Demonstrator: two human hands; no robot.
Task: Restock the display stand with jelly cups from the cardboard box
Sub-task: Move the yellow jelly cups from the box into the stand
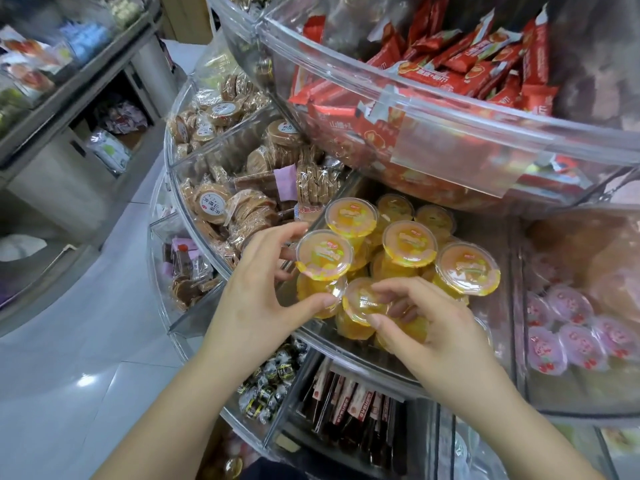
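Both my hands work over the yellow jelly cups (408,247) in the middle tier of a clear, curved display stand (450,133). My left hand (263,292) pinches one jelly cup (323,256) by its lid rim, thumb below and fingers curled round the far side, at the compartment's front-left corner. My right hand (426,323) holds a second cup (363,299) just beside it at the front edge, fingertips closed on its lid.

The cups already in the compartment stand upright, lids up, packed close and touching, stacked on a lower layer. To place these two well, I judge each should go down level into a gap near the front wall, lid up, released only once seated, so neighbours are not tipped.

The cardboard box is not in view.

The compartment to the left holds wrapped brown round biscuits (221,202); the one to the right holds pink-lidded cups (571,334). The tier above carries red snack packets (467,64), and the tier below holds dark wrapped sweets (270,382) and brown stick packets (349,410). A pale tiled floor (86,358) runs left toward grey shelving (69,98) stocked with blurred goods.
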